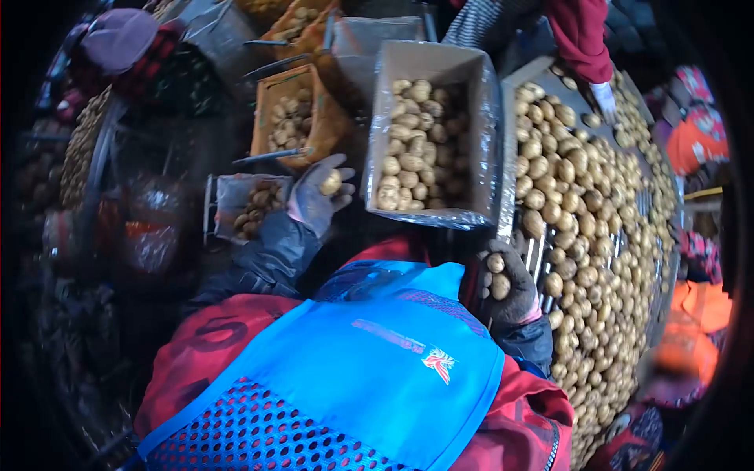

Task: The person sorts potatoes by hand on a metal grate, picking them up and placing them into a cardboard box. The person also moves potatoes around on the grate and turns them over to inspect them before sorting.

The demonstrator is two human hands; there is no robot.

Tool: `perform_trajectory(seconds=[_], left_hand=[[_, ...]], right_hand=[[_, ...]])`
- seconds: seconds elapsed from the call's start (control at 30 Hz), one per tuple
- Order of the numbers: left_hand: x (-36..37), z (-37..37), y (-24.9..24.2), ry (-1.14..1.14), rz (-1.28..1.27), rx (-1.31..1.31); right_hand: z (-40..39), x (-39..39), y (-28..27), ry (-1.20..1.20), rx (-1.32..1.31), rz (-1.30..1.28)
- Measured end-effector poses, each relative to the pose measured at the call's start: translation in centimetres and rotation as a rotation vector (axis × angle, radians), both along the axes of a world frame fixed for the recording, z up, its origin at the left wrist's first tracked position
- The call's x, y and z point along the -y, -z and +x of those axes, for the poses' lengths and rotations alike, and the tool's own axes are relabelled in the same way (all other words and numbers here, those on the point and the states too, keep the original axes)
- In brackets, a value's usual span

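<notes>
A single potato (331,182) was held in the gloved left hand (312,200), with the fingers partly spread around it; the pressure applied could not be told. A pair of potatoes (498,276) was held in the gloved right hand (518,284), with the fingers curled beside them.

A light, even grip was judged sufficient for the rounded skins, since hard squeezing could have made a potato slip. Where two were carried together, both were best kept seated against the palm. Any release was best made low, to limit bruising.

The left hand was positioned just beside a small grey-lined bin (228,196), in which potatoes were contained. Above it, more potatoes were held in an orange-lined container (317,118). Near the middle, a box (485,145) was lined with clear plastic folded over its rim; potatoes were heaped inside, below rim level.

The right hand was placed near the left edge of a sorting table (508,169), on which loose potatoes (585,228) were spread thickly. At its far end, a co-worker's gloved hand (604,100) was lowered toward the potatoes.
</notes>
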State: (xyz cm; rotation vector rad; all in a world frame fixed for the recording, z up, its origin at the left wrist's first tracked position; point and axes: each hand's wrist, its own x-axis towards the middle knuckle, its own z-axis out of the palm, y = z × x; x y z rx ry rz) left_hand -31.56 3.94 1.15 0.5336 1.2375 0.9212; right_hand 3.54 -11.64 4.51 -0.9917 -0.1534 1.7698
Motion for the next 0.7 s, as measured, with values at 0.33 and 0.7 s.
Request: perform_trajectory(seconds=[0.33,0.7], left_hand=[[-0.6,-15.4,5.9,-0.035,0.409,-1.112],[4.3,12.0,-2.6,0.602,-0.247,0.709]], right_hand=[[-0.6,0.1,0.8,0.072,-0.059,-0.069],[-5.0,-3.0,-2.4,-0.017,0.306,0.173]])
